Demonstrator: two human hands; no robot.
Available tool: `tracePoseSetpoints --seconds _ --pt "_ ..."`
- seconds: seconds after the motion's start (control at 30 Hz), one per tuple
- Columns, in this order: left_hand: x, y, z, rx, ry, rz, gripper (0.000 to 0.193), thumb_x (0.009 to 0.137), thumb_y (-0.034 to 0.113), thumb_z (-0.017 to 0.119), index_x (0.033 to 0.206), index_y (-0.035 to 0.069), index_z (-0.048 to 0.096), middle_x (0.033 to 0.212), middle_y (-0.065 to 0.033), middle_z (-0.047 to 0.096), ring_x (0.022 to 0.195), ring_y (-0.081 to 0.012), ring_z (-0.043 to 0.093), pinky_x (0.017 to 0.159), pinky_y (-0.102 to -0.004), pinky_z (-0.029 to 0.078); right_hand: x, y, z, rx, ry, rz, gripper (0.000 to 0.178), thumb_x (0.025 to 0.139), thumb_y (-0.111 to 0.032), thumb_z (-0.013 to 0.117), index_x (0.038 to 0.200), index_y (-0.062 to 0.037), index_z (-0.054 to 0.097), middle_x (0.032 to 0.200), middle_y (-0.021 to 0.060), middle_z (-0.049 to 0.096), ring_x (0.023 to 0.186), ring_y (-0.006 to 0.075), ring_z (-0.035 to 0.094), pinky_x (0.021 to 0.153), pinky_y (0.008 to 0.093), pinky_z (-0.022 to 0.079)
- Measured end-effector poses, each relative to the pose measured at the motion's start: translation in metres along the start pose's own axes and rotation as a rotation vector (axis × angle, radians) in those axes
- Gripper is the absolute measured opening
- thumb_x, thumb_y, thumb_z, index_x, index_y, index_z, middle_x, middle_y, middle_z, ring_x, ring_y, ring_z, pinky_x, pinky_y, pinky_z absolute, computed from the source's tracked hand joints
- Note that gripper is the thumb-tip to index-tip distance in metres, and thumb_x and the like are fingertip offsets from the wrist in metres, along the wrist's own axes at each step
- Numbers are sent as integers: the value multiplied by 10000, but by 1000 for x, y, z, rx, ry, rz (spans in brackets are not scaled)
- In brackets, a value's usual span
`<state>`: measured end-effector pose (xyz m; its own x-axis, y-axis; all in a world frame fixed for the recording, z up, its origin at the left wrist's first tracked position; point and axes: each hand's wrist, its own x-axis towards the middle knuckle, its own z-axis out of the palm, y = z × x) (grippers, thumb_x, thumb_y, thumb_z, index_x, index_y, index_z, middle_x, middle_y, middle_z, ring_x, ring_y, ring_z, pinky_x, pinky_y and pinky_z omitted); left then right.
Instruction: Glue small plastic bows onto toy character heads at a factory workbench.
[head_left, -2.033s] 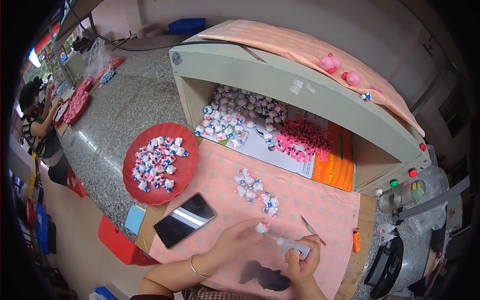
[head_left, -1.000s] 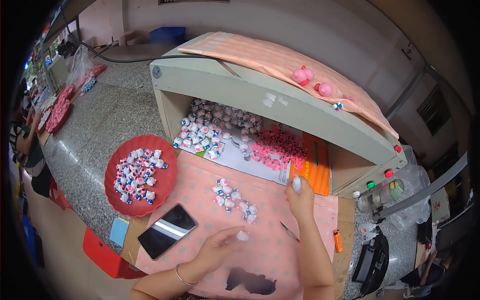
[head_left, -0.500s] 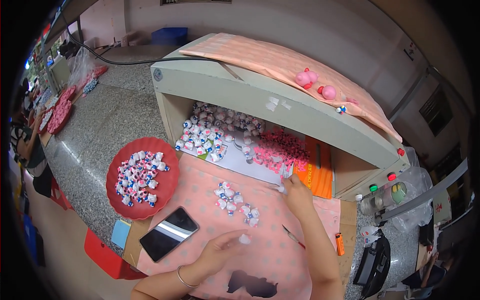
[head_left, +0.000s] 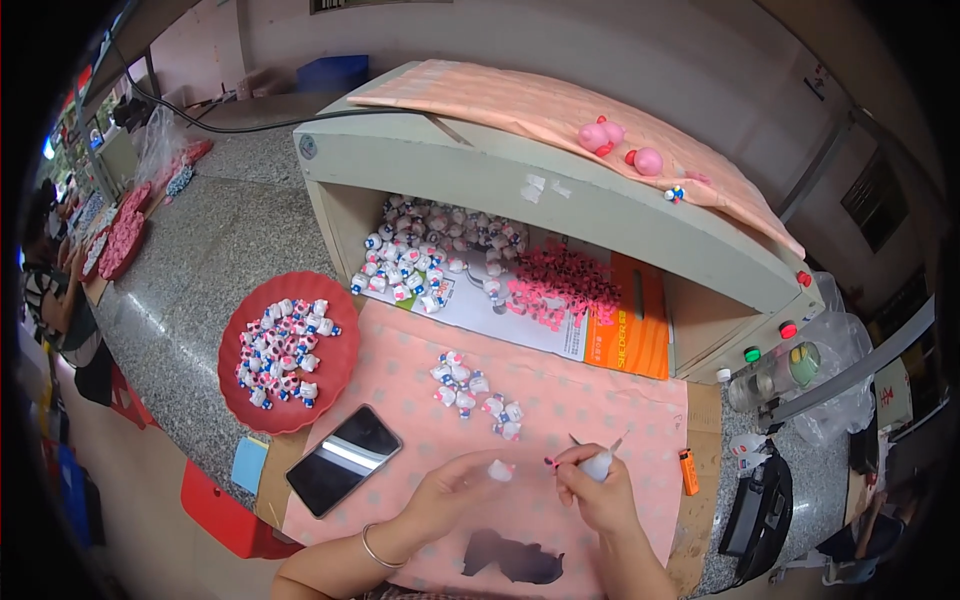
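My left hand [head_left: 445,497], with a bracelet at the wrist, pinches a small white figurine [head_left: 500,470] over the pink dotted cloth [head_left: 400,350]. Close beside it, my right hand [head_left: 603,495] has a tiny pink piece [head_left: 552,464] at its fingertips. A small white squeeze bottle [head_left: 598,465] with a thin tip is also tucked in that hand. Just beyond both hands lies a loose cluster of white, blue and pink figurines [head_left: 460,385]. A slim tool with a dark tip [head_left: 574,439] is mostly hidden behind my right hand.
An open-fronted shelf box [head_left: 470,155] stands ahead, with white figurines [head_left: 410,265] and a pile of pink pieces [head_left: 565,285] inside. To the left are a red dish [head_left: 235,385] of figurines and a phone [head_left: 343,460]. An orange lighter [head_left: 689,472] lies right.
My right hand has come back from the pink pile toward my left hand, carrying a pink piece and the squeeze bottle. My left hand still holds its figurine, slightly farther right.
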<state>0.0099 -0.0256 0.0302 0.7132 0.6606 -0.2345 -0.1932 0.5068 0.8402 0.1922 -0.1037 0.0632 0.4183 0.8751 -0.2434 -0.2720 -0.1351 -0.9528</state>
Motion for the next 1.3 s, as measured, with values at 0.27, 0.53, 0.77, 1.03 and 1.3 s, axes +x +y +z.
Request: tracePoseSetpoints --seconds 0.27,0.53,0.77,1.03,1.3 --pt "-3 -7 3 104 -23 29 360 795 -24 556 1147 32 502 975 -41 556 871 -94 530 759 -214 432 -19 15 26 -63 -74 117 63 760 35 567 813 38 533 681 92 539 508 133 504 421 238 400" --pt "0 -7 -6 331 -35 140 333 801 11 558 1131 37 522 1017 -43 554 920 -100 525 779 -224 432 -14 31 33 -150 74 109 144 738 11 625 836 15 521 663 56 533 496 98 490 422 213 383" --pt "1 1 -1 -67 16 -110 287 842 35 498 1127 10 513 1045 -78 573 968 -150 543 829 -282 456 -12 33 37 -206 -1 -18 181 737 7 632 897 4 547 721 11 538 529 55 464 429 190 368" --pt "0 3 -2 -201 -17 -159 282 839 32 502 1120 17 521 1053 -81 570 975 -158 539 847 -299 443 -15 28 42 -326 40 -49 146 742 -19 636 861 -23 553 746 -11 543 679 34 483 603 180 398" --pt "2 0 -5 -201 -39 -150 283 839 40 508 1120 18 522 1054 -77 568 979 -157 535 851 -303 439 -12 34 41 -366 29 -83 139 740 -32 641 840 -33 545 740 -13 541 659 34 479 581 183 395"
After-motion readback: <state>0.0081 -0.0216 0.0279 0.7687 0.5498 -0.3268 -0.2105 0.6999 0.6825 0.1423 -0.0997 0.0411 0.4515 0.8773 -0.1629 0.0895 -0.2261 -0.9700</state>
